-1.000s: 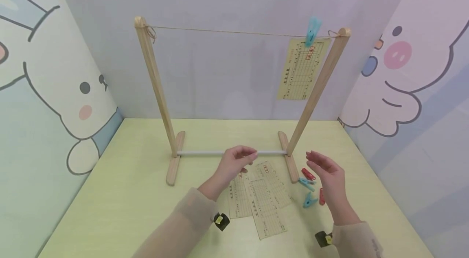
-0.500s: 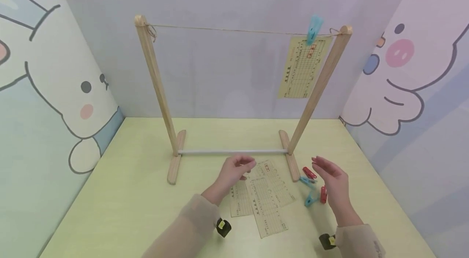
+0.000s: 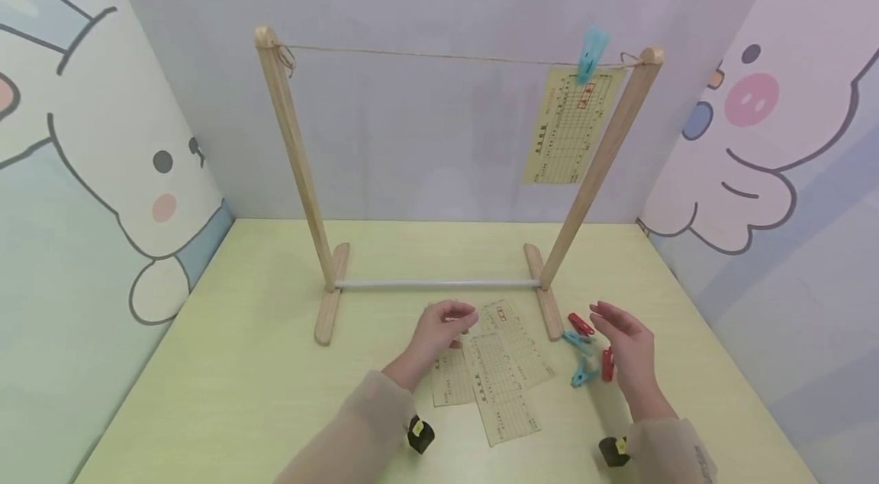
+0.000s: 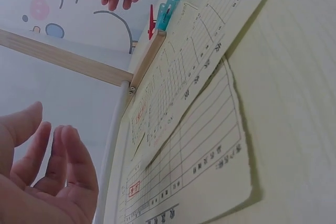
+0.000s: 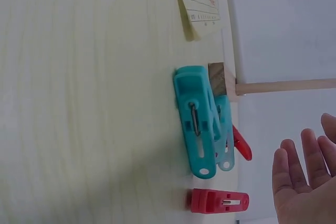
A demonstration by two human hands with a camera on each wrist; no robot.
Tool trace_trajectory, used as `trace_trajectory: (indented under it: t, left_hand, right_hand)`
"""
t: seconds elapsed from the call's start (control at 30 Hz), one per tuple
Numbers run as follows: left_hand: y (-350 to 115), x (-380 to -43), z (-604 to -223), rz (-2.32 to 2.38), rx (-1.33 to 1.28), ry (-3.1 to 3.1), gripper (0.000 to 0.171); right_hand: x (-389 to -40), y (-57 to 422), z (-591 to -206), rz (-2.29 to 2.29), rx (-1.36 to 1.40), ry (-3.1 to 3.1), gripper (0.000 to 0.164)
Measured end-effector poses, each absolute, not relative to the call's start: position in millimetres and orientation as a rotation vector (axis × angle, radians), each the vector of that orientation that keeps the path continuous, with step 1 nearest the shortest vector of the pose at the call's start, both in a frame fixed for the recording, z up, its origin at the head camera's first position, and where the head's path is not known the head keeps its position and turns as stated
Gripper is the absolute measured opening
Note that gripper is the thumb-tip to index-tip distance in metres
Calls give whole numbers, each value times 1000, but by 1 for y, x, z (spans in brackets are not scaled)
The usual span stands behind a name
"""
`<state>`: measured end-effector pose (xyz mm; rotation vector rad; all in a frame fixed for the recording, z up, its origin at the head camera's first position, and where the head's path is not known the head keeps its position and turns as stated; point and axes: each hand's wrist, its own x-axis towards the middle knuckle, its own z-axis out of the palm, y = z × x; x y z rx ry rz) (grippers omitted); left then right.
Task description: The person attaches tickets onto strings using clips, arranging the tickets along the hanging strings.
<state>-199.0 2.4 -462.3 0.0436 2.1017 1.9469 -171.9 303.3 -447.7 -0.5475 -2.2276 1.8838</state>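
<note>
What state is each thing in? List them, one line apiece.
Stand, upright
Cord, tied at both ends
Hanging sheet, clipped to the cord
Top blue clothespin, gripping that sheet
Three lower sheets, overlapping on the table
Two lower blue clothespins, loose
Two red clothespins, loose
Left fingers, holding nothing
Right fingers, holding nothing

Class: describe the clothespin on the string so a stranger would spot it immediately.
Find the wooden frame and follow the string along its top. Near the right-hand end, a light-blue clothespin holds up a printed slip. The other visible clothespins lie on the table.
</note>
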Motion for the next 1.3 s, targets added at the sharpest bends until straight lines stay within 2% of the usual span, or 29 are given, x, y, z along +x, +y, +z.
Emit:
trace_trajectory:
  t: [0.43,0.93,1.3]
  left_hand:
    - [10,-199,-479,1866,-18,2156,34]
    - [16,-201,-495,1811,20,2215,49]
    - [17,-198,-503,1820,14,2161,50]
  right_hand:
    - [-187,322,-466,1759,-701,-2302,55]
    - [-199,323,-470,1580,-792,-2488,48]
    - [-202,325,-477,1610,-827,-2516,49]
